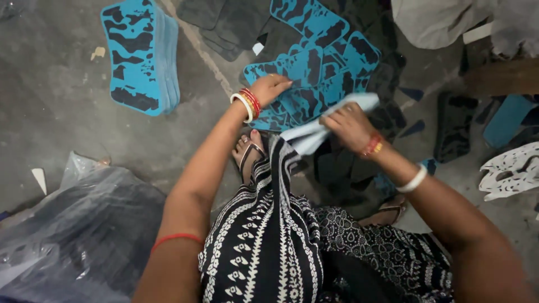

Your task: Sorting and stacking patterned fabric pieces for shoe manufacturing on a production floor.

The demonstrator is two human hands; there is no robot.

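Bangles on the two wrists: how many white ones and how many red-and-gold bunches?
White bangles: 2, one on the left wrist and one on the right wrist
Red-and-gold bangle bunches: 2, left and right
Total: 4

Clear crumpled plastic bag [84,224] on floor, lower left.

Left wrist: white bangle [242,106] beside red and gold bangles [252,100]. Left upper arm: thin red thread [176,238]. Right wrist: red-gold bangles [373,145], white bangle [412,180]. Garment [264,241]: black-and-white patterned fabric. Feet: strapped sandals [250,152].
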